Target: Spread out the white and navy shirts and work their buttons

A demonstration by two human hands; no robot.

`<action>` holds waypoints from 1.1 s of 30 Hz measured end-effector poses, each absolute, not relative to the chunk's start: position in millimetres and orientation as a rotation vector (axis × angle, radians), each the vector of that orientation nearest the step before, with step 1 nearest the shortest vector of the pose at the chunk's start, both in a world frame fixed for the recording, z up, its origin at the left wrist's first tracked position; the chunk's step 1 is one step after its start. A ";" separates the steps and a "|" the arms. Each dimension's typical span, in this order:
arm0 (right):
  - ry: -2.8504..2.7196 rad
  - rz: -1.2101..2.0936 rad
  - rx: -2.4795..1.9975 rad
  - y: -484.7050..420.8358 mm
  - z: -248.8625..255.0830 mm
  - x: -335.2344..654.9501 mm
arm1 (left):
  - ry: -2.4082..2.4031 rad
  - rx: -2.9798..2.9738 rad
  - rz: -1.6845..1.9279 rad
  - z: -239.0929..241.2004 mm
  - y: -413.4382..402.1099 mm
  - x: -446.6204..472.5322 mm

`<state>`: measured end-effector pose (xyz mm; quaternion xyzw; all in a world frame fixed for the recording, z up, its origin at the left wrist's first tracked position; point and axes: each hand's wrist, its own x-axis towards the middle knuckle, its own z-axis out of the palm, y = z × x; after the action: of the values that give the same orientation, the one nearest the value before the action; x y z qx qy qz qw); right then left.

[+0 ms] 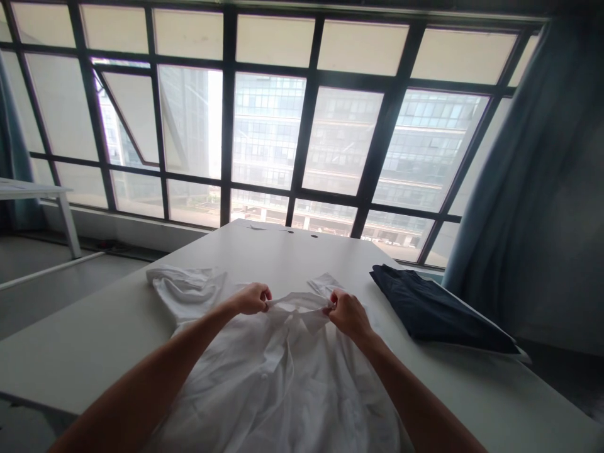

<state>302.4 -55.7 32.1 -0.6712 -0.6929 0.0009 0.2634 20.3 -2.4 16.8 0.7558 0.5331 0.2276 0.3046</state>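
A white collared shirt [302, 384] lies front up on the white table, its collar at the far end and its lower part running out of view towards me. My left hand [252, 298] pinches the left side of the collar. On the other side, my right hand [348, 311] grips the collar's right end between thumb and fingers. The collar is stretched between both hands, slightly raised. One sleeve [186, 289] lies bunched to the left, and a bit of white cloth [324, 283] shows beyond my right hand.
Dark navy folded clothing [434, 308] rests at the right edge of the white table [94, 340]. Two dark round holes pierce the tabletop's far end. Another white table [33, 189] stands at the left. Large windows and a blue curtain [509, 163] lie beyond.
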 end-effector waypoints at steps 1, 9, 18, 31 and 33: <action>-1.870 -0.001 -1.805 -56.9 34.2 302.2 | 1.368 1.922 0.568 17.1 -3.8 21.4; -1.875 0.522 -1.785 -55.7 37.9 319.6 | 1.062 1.567 0.567 28.2 -16.1 13.9; -1.791 1.114 -1.254 -51.7 34.3 328.1 | 1.183 1.808 0.681 31.2 -18.1 17.9; -1.611 0.322 -1.638 -38.1 43.3 307.4 | 1.064 1.978 1.154 17.6 -22.1 41.3; -1.550 0.585 -1.388 -31.9 38.7 310.6 | 1.007 2.082 1.090 13.2 -22.0 38.2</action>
<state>310.6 -31.9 38.7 -0.5666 -0.6328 0.2387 0.4708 38.2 -22.0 13.2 0.7798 0.3772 0.4082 0.2882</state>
